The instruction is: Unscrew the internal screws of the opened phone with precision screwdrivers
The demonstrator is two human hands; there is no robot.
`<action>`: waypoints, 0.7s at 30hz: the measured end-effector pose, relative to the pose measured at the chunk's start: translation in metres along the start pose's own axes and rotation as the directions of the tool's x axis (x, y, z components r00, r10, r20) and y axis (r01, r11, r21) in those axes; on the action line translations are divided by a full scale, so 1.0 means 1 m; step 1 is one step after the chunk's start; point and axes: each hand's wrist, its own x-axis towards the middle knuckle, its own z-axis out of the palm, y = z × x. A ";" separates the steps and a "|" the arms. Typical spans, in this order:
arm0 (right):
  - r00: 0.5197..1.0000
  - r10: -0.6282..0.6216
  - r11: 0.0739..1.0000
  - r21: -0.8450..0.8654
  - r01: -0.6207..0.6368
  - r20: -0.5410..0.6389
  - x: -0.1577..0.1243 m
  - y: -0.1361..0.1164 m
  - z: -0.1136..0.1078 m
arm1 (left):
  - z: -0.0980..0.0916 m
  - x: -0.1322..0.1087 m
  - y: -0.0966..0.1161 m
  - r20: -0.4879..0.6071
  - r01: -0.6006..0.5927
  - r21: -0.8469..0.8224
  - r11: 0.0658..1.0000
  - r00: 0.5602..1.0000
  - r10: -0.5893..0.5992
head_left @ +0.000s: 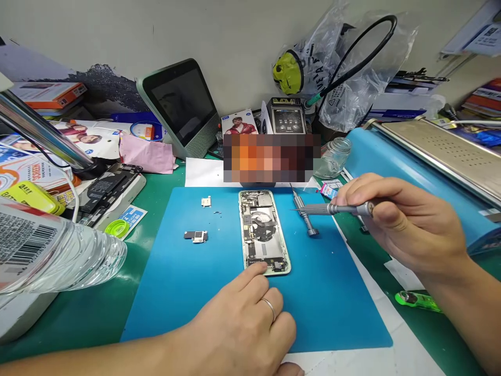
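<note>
An opened phone (264,230) lies on a blue mat (164,292), its inner parts exposed. My left hand (246,318) rests at the phone's bottom end, the index fingertip touching it there and the other fingers loosely bent, holding nothing. Off to the right, my right hand (407,224) grips a grey precision screwdriver (336,209) held level, its thin tip pointing left above the mat. Behind that tip a second grey screwdriver (303,211) lies on the mat. Left of the phone sit a small metal plate (205,201) and a dark part with a metal piece (196,236).
A clear bottle (90,250) lies at the left, near a yellow box (33,197) and another dismantled phone part (104,190). A display screen (180,104) and a glass jar (333,156) stand behind. On the right are a blue machine (391,167) and a green cutter (418,301).
</note>
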 end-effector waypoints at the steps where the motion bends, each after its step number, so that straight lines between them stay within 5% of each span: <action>1: 1.000 0.004 1.000 0.013 -0.003 -0.024 0.000 0.001 0.000 | 0.000 0.000 0.000 0.005 0.002 -0.010 1.000 1.000 -0.002; 14: 0.997 -0.042 0.995 0.092 0.048 -0.062 0.008 -0.010 0.001 | -0.002 0.000 -0.002 0.032 -0.004 -0.009 1.000 0.999 0.004; 21: 0.985 0.116 0.971 0.221 -0.087 -0.125 0.005 -0.058 0.000 | -0.012 0.003 0.003 0.085 0.029 -0.079 0.996 0.996 -0.022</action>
